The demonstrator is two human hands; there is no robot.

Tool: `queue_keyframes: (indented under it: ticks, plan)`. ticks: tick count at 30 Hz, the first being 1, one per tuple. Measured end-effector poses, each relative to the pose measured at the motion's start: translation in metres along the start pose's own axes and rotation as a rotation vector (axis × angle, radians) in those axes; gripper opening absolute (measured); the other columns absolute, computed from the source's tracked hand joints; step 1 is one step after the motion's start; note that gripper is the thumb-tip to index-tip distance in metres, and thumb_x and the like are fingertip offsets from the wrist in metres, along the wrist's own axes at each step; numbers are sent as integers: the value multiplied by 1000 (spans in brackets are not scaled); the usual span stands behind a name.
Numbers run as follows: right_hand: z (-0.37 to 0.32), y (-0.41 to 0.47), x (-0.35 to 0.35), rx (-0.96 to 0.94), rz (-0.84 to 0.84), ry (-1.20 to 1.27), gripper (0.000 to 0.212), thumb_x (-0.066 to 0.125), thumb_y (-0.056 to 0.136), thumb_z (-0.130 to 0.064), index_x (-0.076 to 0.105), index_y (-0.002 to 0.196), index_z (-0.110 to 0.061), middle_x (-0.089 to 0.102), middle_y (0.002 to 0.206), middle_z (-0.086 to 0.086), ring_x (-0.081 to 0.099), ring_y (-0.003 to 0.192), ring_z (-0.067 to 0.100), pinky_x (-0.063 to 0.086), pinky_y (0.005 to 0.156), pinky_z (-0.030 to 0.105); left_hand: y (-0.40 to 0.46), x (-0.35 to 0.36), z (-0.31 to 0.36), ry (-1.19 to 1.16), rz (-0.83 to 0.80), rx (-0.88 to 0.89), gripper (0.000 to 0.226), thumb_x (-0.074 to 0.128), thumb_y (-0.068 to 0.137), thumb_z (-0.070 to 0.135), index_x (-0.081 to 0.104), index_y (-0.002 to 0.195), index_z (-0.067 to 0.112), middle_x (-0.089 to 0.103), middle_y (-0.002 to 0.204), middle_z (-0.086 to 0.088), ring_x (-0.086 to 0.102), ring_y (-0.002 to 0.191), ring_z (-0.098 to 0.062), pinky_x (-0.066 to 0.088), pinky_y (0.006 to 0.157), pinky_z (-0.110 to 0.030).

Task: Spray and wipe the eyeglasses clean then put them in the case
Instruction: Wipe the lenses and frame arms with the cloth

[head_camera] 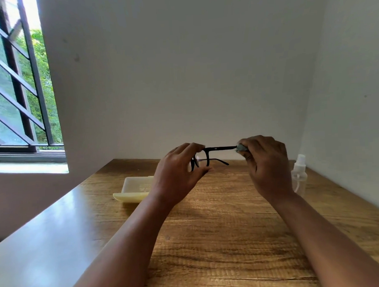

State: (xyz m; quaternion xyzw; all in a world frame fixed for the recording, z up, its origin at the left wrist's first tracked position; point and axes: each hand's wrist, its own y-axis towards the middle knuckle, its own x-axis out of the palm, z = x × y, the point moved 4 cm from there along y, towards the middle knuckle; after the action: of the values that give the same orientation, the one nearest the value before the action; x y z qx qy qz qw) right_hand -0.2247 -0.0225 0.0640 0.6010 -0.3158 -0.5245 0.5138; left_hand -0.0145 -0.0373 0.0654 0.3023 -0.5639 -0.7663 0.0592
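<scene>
Eyeglasses point(208, 156) held above the tabletop point(209, 239) middle, toward the far edge, mid-wipe.

Left hand point(176, 173) grip: fingers over the frame front, thumb under it. Right hand point(264, 162) grip: pinching a grey cloth point(241, 147) around the end of the upper temple arm; other arm hangs free. Case point(132, 189) lies open behind the left wrist, spray bottle point(299, 174) near the right edge. Frame likely light, thin, flexy at the hinges; lenses smudge easily and may be slick if wet. Best hold by rim or bridge, not lens faces; go easy on the arm.
</scene>
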Motion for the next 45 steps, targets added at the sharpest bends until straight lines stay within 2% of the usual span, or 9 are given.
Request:
queue_keyframes:
  ticks: [11, 15, 23, 27, 34, 36, 39, 43, 45]
  plan:
    - [-52, 3, 2, -291, 54, -194, 19, 63, 95, -19, 65, 113, -15, 67, 105, -1, 56, 104, 21, 39, 88, 35, -2, 7, 3, 81, -64, 36, 48, 65, 82, 52, 62, 115, 18, 69, 107, 4, 66, 97, -19, 55, 77, -35]
    - [-54, 4, 0, -297, 103, -205, 18, 56, 99, -22, 67, 113, -17, 67, 105, -3, 58, 103, 21, 41, 87, 36, -3, 6, 2, 20, -51, 19, 46, 73, 81, 43, 61, 116, 16, 68, 110, 4, 66, 98, -15, 56, 78, -37]
    - [-27, 7, -6, -166, 129, -167, 19, 50, 101, -22, 68, 104, -18, 67, 98, -6, 57, 95, 21, 37, 80, 36, 0, 5, -1, -110, -5, -59, 48, 80, 78, 36, 61, 116, 12, 68, 111, 3, 67, 100, -10, 57, 82, -35]
    - [2, 4, -7, 11, 124, -167, 14, 58, 95, -18, 66, 106, -14, 67, 97, 1, 57, 91, 26, 34, 76, 37, 0, 0, -5, -155, 38, -82, 49, 82, 76, 32, 60, 114, 11, 68, 111, 2, 67, 102, -9, 56, 86, -31]
    - [21, 0, -1, 215, 81, 21, 34, 46, 100, -35, 63, 112, -9, 65, 102, 8, 61, 90, 28, 40, 76, 36, 2, 0, -6, -160, 55, -84, 51, 82, 76, 33, 59, 115, 10, 68, 112, 0, 67, 104, -11, 56, 85, -31]
    - [22, 0, 2, 254, 97, 132, 30, 50, 99, -29, 62, 113, -5, 64, 103, 11, 61, 90, 28, 45, 78, 35, 2, -1, -6, -157, 61, -85, 51, 82, 76, 33, 60, 115, 10, 68, 112, -1, 67, 103, -11, 57, 85, -31]
    - [25, -1, 3, 302, 147, 221, 19, 58, 97, -13, 64, 111, -2, 64, 103, 13, 62, 91, 25, 42, 80, 21, 2, 0, -6, -151, 68, -80, 50, 82, 77, 33, 60, 115, 10, 68, 111, 0, 67, 102, -12, 57, 83, -33]
    - [32, -1, 1, 370, 216, 305, 17, 58, 93, -3, 66, 108, -2, 66, 100, 14, 62, 88, 19, 53, 79, 33, 2, -2, -9, -154, 84, -91, 49, 79, 79, 35, 59, 115, 10, 67, 112, -2, 67, 102, -14, 58, 81, -36]
    - [33, -1, 0, 351, 188, 289, 18, 59, 92, -2, 66, 108, -1, 67, 100, 14, 62, 89, 21, 52, 80, 31, 1, -2, -10, -152, 80, -89, 49, 77, 79, 38, 59, 115, 10, 66, 111, -1, 67, 102, -14, 58, 81, -38]
